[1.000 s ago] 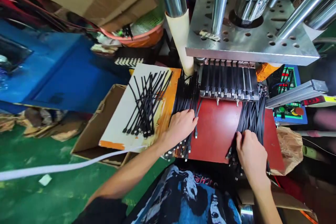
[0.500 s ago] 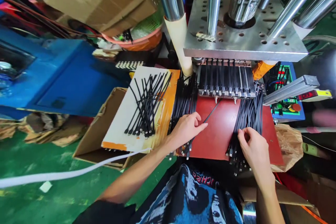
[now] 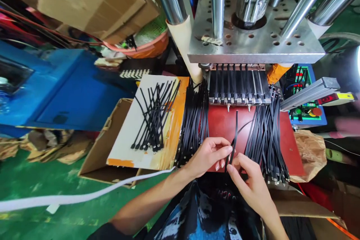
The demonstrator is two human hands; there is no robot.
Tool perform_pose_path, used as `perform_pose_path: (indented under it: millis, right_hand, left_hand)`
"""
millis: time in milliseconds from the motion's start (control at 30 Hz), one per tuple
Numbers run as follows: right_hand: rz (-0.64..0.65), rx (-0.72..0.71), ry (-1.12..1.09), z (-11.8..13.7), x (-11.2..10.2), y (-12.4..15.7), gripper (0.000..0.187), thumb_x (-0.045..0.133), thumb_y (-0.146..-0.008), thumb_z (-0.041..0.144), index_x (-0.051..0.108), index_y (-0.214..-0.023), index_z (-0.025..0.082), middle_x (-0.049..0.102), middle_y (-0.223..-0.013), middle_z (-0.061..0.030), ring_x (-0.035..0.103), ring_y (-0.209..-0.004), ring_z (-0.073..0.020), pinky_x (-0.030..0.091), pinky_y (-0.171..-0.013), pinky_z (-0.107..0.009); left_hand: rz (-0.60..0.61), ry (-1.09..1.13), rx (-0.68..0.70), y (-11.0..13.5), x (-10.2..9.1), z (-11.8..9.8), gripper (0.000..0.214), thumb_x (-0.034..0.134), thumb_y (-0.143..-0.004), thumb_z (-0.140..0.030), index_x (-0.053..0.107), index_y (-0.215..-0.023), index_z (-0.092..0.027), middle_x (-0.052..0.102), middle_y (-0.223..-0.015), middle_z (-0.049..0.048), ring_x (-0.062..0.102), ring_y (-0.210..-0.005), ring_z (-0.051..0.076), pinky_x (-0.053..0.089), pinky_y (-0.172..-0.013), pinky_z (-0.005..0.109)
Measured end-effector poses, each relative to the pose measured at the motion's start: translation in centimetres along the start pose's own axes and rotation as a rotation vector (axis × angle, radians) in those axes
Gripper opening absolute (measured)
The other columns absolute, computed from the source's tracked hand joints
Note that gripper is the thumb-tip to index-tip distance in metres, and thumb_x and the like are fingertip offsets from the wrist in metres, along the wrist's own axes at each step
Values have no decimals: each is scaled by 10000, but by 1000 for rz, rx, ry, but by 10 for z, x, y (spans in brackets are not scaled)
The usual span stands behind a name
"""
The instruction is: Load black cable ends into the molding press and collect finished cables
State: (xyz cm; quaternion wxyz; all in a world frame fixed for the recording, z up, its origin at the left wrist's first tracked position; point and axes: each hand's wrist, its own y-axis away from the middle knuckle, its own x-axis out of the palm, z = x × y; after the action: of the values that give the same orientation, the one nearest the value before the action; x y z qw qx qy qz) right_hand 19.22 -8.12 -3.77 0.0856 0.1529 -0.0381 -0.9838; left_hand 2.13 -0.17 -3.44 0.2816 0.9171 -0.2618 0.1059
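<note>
My left hand [image 3: 210,155] is closed in a pinch on a short flat black cable [image 3: 236,125], which stands up past the fingertips over the red board [image 3: 222,123]. Close on its right, my right hand [image 3: 250,178] pinches a black cable [image 3: 245,125] that curves off behind the first; which strand lies in which fingers is partly hidden. Piles of black cables [image 3: 267,131] with small metal plugs lie right of the hands, and another pile [image 3: 195,116] lies to the left. Beyond the board, a metal fixture [image 3: 239,84] holds a row of cables with plugs facing me.
A thick steel press plate [image 3: 255,50] hangs over the fixture between shiny columns. On the left, a white and orange board [image 3: 123,146] bearing loose cables rests over a cardboard box [image 3: 95,157]. A control box with buttons [image 3: 306,114] and a grey metal bar [image 3: 311,92] stand right.
My right hand has moved left from the right pile, bringing a cable. My left hand has moved right and nearer to me, so both meet above the board. The view has shifted slightly.
</note>
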Motion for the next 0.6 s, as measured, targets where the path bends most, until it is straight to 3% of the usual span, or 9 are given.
perform_pose_path:
  millis: [100,233,333,433,500,600]
  right_hand:
    - [119,19,-2,5,-15,1,302,578,-1055,372,552,-791,228,554,-753,21,510,-704,-155,400,-668,-282]
    - [264,99,-76,8,-35,-6,267,675,-1003,409,646,-819,218,606,-781,16,554,-740,-153,425,-685,-268]
    - [43,215,-297,2,-36,-18,304,690,-970,516,700,-913,218,612,-765,17,550,-652,-144,439,-603,-257]
    - [-178,223,-386,-4,-27,-26,357,667,-978,553,732,-920,207,582,-706,21,519,-582,-135,437,-560,-256]
    - [-202,154,-328,-6,-20,-25,342,666,-995,506,737,-861,199,601,-733,4,534,-621,-138,451,-597,-258]
    - [-181,53,-217,-5,-13,-17,299,638,-1032,418,743,-855,201,659,-837,-26,582,-736,-155,470,-682,-264]
  left_hand:
    - [-2,-69,24,11,5,-4,359,751,-883,-514,621,-872,-179,570,-625,-46,500,-478,84,403,-445,193]
    - [-10,-386,155,24,10,-6,219,704,-914,-347,639,-789,-179,587,-677,-26,522,-595,104,424,-568,224]
    - [34,-622,198,31,12,-1,164,677,-915,-265,663,-776,-178,622,-720,-18,538,-636,113,420,-619,245]
    - [120,-802,156,30,11,-7,133,692,-916,-230,695,-793,-180,647,-730,-22,569,-656,118,441,-667,255]
    - [105,-840,173,21,11,-22,83,716,-927,-262,744,-912,-185,695,-813,-6,608,-716,132,464,-689,252]
    - [-17,-743,340,-1,15,-50,300,725,-946,-336,742,-1196,-170,744,-1026,52,663,-835,157,513,-725,255]
